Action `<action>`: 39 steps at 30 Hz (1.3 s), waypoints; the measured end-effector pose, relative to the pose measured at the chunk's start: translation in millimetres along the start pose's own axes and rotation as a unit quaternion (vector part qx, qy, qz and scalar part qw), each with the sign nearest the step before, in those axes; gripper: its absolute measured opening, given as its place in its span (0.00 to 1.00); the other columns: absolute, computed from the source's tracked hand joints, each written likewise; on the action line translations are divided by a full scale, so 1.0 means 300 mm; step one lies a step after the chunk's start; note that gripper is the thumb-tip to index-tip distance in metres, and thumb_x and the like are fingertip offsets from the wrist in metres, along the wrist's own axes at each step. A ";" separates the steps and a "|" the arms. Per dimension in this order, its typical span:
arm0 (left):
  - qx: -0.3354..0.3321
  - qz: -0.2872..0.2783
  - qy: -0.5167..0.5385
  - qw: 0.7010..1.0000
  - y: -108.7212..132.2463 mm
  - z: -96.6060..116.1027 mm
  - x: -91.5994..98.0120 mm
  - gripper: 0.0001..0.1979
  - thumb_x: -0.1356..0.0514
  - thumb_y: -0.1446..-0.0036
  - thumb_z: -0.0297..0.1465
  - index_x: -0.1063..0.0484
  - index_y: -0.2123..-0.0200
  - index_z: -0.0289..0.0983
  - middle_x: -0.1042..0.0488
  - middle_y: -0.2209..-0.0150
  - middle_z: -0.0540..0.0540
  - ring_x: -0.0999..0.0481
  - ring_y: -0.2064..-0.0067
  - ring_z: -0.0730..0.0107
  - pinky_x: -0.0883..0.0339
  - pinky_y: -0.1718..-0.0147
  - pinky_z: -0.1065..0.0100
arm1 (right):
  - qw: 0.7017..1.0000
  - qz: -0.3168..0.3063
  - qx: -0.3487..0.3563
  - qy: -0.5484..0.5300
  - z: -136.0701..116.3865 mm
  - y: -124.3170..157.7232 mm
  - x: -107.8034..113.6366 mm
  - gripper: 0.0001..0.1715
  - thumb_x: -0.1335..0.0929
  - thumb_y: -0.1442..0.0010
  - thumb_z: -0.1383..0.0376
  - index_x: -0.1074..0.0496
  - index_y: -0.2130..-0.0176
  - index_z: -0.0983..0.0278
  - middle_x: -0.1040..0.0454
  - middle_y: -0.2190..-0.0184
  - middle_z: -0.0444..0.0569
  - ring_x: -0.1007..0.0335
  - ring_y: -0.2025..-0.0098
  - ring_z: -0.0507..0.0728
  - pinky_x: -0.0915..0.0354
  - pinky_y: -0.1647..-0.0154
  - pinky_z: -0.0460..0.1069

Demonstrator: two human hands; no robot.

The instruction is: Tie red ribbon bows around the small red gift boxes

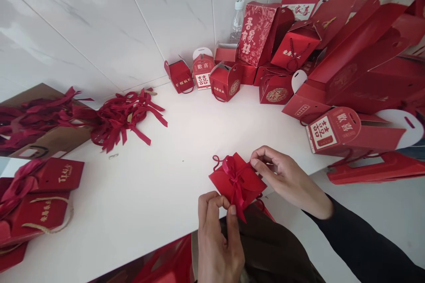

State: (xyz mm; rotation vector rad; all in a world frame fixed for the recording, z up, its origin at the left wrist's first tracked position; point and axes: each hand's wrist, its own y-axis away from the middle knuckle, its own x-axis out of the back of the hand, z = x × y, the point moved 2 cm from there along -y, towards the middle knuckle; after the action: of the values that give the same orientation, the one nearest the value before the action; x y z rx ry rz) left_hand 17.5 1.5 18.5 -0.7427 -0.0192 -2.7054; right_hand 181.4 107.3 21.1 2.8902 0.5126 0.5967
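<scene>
A small red gift box (247,190) sits at the table's front edge, close to my body. A shiny red ribbon (235,179) is tied in a bow across its top, and a thin red cord loops out at its far left corner. My left hand (221,234) is closed in a pinch on the ribbon tail that hangs toward me. On the other side, my right hand (279,170) has thumb and forefinger pinched together at the box's right edge, on what looks like another part of the ribbon; its end is hidden by the fingers.
A pile of loose red ribbons (124,117) spills from a cardboard box (75,139) at the left. Finished-looking red boxes (49,199) lie front left. Several small boxes (226,82) line the marble wall, with a plastic bottle (237,22) behind. Large red boxes (352,132) crowd the right.
</scene>
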 end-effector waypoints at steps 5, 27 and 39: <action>-0.007 -0.015 0.013 1.000 0.005 -0.008 0.005 0.08 0.49 0.31 0.29 0.36 0.65 0.40 0.35 0.61 0.47 0.31 0.60 0.68 0.36 0.61 0.67 | 1.000 0.011 -0.010 -0.014 0.002 -0.003 0.003 0.16 0.37 0.30 0.50 0.33 0.62 0.58 0.35 0.73 0.39 0.42 0.74 0.52 0.43 0.73 0.48; -0.225 0.054 -0.110 0.967 -0.057 0.031 -0.024 0.13 0.40 0.39 0.19 0.27 0.55 0.39 0.32 0.58 0.44 0.28 0.59 0.68 0.29 0.61 0.67 | 0.966 -0.016 0.190 0.175 -0.119 -0.077 -0.055 0.07 0.30 0.33 0.59 0.23 0.58 0.59 0.27 0.59 0.49 0.33 0.53 0.61 0.35 0.47 0.59; -0.196 0.028 -0.077 0.977 -0.041 -0.004 -0.035 0.11 0.41 0.38 0.19 0.26 0.57 0.39 0.30 0.62 0.45 0.28 0.61 0.69 0.29 0.64 0.69 | 0.991 -0.018 0.110 0.070 -0.118 -0.099 -0.042 0.09 0.36 0.30 0.61 0.27 0.60 0.59 0.25 0.59 0.47 0.30 0.60 0.56 0.35 0.64 0.50</action>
State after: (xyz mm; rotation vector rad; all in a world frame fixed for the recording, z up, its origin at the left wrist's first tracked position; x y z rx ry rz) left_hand 21.3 16.2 13.3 -1.0432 0.5034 -2.6185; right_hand 147.1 133.1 42.5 3.0503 0.6886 0.7885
